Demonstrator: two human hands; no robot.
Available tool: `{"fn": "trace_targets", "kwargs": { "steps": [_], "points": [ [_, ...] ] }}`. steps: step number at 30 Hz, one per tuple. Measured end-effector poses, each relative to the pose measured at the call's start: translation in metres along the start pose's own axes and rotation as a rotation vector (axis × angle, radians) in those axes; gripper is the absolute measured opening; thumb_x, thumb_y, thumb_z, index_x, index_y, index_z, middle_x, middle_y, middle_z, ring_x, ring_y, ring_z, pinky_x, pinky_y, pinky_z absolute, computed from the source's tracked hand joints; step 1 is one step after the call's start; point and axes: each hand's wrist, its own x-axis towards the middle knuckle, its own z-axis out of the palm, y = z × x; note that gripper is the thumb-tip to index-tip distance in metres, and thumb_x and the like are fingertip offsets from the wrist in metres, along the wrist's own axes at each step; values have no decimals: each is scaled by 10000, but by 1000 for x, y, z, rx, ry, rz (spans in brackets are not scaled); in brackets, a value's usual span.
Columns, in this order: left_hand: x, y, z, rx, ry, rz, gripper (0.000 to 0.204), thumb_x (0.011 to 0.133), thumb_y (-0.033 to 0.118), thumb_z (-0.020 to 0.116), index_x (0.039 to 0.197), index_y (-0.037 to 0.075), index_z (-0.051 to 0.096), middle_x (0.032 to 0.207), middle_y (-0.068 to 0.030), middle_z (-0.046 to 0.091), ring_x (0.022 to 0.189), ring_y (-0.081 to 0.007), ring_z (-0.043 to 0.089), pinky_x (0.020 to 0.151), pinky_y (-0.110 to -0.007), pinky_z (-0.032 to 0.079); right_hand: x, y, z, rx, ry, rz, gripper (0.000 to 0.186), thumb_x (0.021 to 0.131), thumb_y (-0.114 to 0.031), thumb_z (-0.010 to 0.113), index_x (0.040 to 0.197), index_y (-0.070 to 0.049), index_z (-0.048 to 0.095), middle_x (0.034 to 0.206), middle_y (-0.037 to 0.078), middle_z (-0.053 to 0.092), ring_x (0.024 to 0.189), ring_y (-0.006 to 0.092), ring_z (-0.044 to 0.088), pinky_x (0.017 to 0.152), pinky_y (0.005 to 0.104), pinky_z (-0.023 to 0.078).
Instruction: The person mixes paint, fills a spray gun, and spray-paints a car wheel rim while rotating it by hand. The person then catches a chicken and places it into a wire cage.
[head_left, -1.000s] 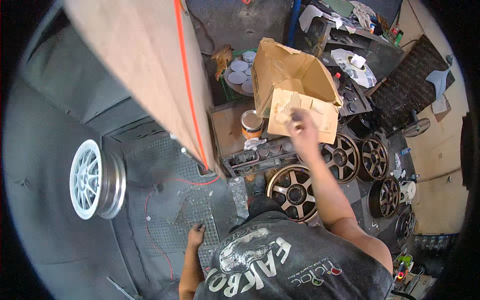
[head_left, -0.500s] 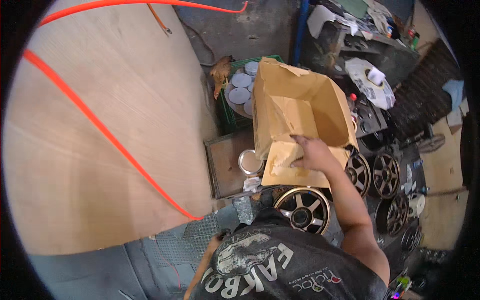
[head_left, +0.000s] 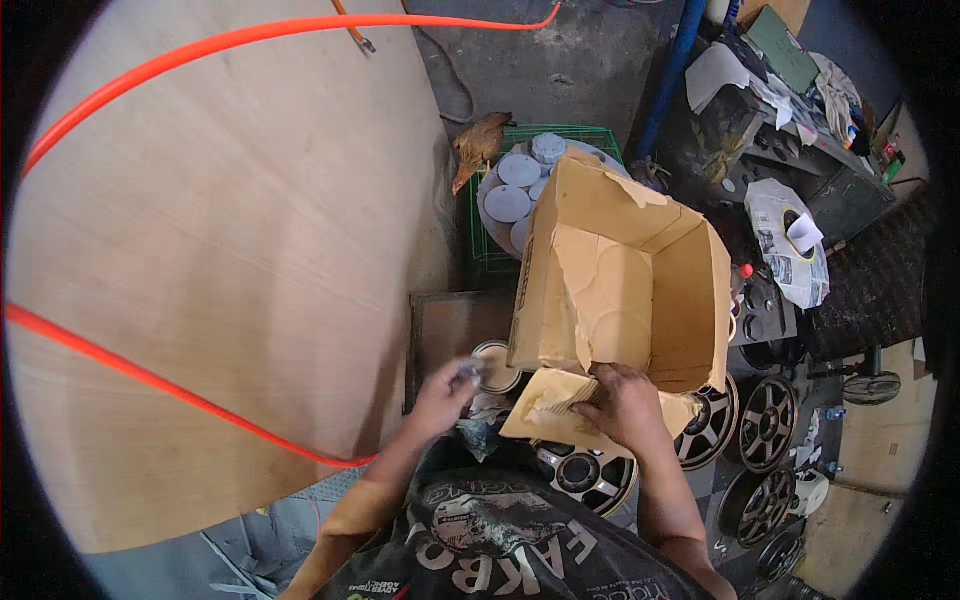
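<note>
A large open cardboard box [head_left: 690,300] stands before me, its torn front flap [head_left: 540,410] folded out toward me. My right hand [head_left: 628,408] is closed on the flap, fingers over its inner edge and thumb pressed on its face. My left hand [head_left: 445,398] is raised beside a round tin [head_left: 502,368] left of the flap. Motion smears its fingers, and a small dark grey patch shows at their tips; I cannot make out whether it is a held thing.
Several bronze wheel rims [head_left: 768,425] lie to the right. A chicken [head_left: 480,148] stands by a green wire crate [head_left: 490,255] bearing round grey discs [head_left: 508,204]. A large pale wooden panel [head_left: 230,270] fills the left, with an orange hose [head_left: 190,385] across it. Newspaper [head_left: 785,240] lies right of the box.
My left hand has come up from low beside my body to the tin. My right hand's fingers, spread on the flap before, now grip it. The view has shifted.
</note>
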Motion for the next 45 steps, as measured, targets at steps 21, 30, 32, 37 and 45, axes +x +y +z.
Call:
{"fn": "trace_targets", "kwargs": {
  "steps": [21,30,32,37,45],
  "points": [
    [382,14,-133,353,500,154,435,812,269,666,1129,-15,573,1083,-153,631,1018,-230,588,883,-312,439,-78,96,13,134,912,558,266,860,-90,562,1080,59,576,1041,170,610,966,270,578,887,356,428],
    [438,-21,-132,231,531,99,527,841,345,626,1197,-30,525,1150,-191,592,1093,-285,547,942,-365,403,-80,89,30,167,923,740,246,889,-71,534,1089,71,546,1039,165,594,955,257,567,878,345,430],
    [421,-34,-118,193,424,116,503,854,302,613,1208,-40,508,1181,-188,569,1087,-279,537,935,-361,402,-77,95,31,240,959,745,249,895,-68,526,1100,72,538,1047,161,590,951,248,566,881,335,429],
    [359,-50,-93,-55,326,96,427,874,212,592,1200,-51,508,1192,-157,554,1033,-253,547,847,-347,442,-76,121,17,232,943,707,255,896,-64,527,1122,51,555,1077,126,605,990,192,573,891,307,436],
    [284,-103,-92,267,256,84,431,903,217,556,1236,-47,487,1167,-197,555,1041,-252,552,822,-318,463,-86,203,-6,455,1202,649,241,925,-98,515,1116,41,560,1044,99,613,966,157,571,879,276,427]
  ]
}}
